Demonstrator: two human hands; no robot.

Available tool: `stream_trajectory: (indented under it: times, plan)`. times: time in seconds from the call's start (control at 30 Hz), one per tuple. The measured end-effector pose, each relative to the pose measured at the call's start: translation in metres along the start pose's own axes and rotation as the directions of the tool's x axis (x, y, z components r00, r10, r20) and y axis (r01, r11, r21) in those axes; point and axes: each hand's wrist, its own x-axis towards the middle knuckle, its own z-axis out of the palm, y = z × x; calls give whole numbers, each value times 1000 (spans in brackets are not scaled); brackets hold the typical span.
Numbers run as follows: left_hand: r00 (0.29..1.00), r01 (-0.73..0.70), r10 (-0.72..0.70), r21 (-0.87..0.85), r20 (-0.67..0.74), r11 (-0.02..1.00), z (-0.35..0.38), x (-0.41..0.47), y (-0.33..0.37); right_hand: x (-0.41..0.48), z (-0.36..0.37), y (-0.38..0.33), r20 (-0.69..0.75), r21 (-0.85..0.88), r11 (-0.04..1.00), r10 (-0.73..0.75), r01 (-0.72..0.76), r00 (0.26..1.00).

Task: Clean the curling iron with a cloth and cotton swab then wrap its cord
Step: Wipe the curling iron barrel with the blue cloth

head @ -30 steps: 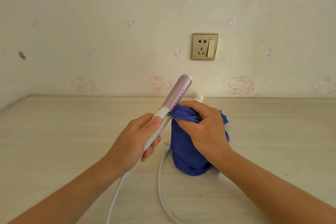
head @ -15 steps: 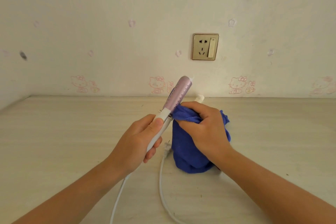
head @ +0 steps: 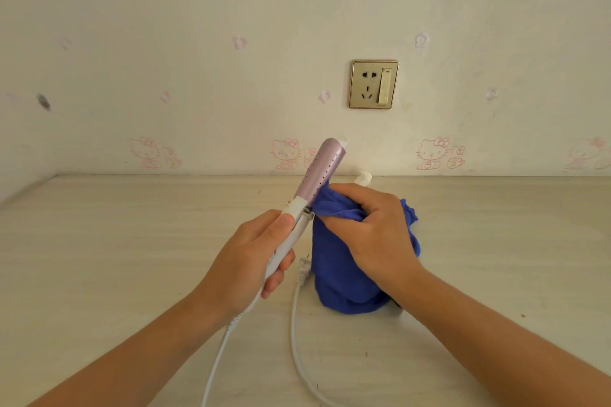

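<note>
The fingers (head: 275, 280) of the left hand (head: 246, 261) curl around the white handle of the curling iron (head: 322, 172), thumb laid along its upper side near the joint with the barrel. The iron is held in the air above the table (head: 99, 258), tilted so its lilac, dotted barrel points up and away to the right. The right hand (head: 373, 235) has its fingers bunched around a fold of the blue cloth (head: 340, 277) and presses that fold against the barrel's base, just where the lilac part meets the white collar. The rest of the cloth hangs down from this hand in a loose bundle – its lower edge seems to reach the tabletop, though the wrist hides part of it.

The white cord (head: 216, 363) leaves the bottom of the handle below the left palm and runs off the lower edge of the view; a second stretch comes back up across the table to the plug (head: 304, 269), which lies just beside the cloth on its left. A small white crumpled thing (head: 363, 177) sits behind the right hand – too little of it shows to name it. On the wall (head: 198, 26) above, a gold-framed socket (head: 374, 84) with a switch, and a row of faded pink cat stickers (head: 431, 154) just above the table's back edge.
</note>
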Motion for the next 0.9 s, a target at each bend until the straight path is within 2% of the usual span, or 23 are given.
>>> stream_trajectory:
  times: [0.13, 0.23, 0.3, 0.47, 0.53, 0.6, 0.73, 0.9]
  plan:
    - [999, -5, 4, 17, 37, 1000, 1, 1, 1, 4, -7, 0, -52, -1, 1000, 18, -18, 998]
    - [995, -40, 36, 45, 93, 998, 7, 0, 3, 17, -25, -2, -235, 35, 999, 42, -35, 971]
    - [994, -47, 40, 67, 105, 997, 11, -3, 0, 22, -35, -3, -288, 33, 999, 50, -42, 956]
    - [999, -25, 25, 11, 20, 1000, 1, -2, 0, 2, -4, -3, -24, -50, 999, 3, -5, 1000]
    - [1000, -24, 24, 7, 21, 1000, -3, -1, 0, 1, -1, 3, -9, -96, 995, -30, 29, 1000]
    - [999, -27, 27, 12, 40, 1000, -2, 1, 1, 3, -3, 4, -46, -118, 993, -23, 18, 999]
    - [996, -40, 35, 59, 82, 997, 2, 3, 5, 11, -17, 4, -193, -41, 997, 50, -59, 980]
    - [990, -72, 57, 116, 131, 991, 1, -2, 1, 33, -46, 11, -401, 66, 989, 151, -135, 904]
